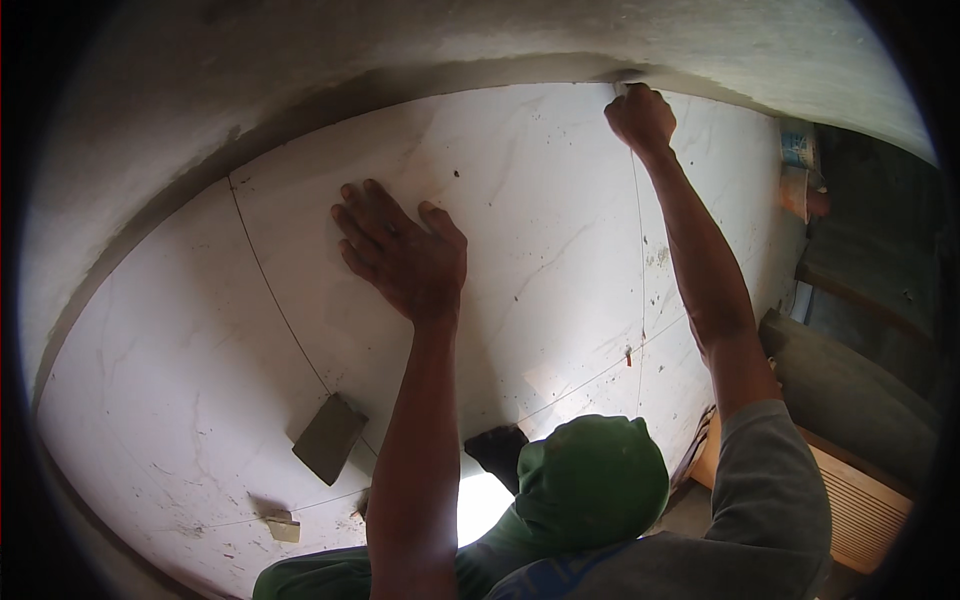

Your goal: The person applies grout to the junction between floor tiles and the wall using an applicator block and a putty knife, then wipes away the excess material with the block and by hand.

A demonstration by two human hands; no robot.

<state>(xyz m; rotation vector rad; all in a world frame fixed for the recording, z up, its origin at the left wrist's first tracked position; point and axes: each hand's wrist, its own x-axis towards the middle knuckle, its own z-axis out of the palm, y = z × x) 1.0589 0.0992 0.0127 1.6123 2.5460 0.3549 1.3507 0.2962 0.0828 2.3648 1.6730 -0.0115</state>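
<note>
My left hand (405,250) lies flat on a large white marbled tile (520,230), fingers spread, holding nothing. Farther up and to the right, my right hand (643,118) is closed at the tile's upper edge, where a thin vertical joint meets the grey cement wall (480,40). A small pale bit shows beside its fingers, but what it grips is mostly hidden. Below and left of my left hand, a grey-green rectangular piece (330,440) rests against the tiles across a joint. A small orange-red piece (628,357) sits where joints cross, below my right hand.
A person in a green hood (595,475) is close below, between my arms. Near them is a dark object (497,455). A small yellowish piece (283,526) is at lower left. At right are a blue-and-white container (798,147), a grey beam (845,375) and slatted wood (860,510).
</note>
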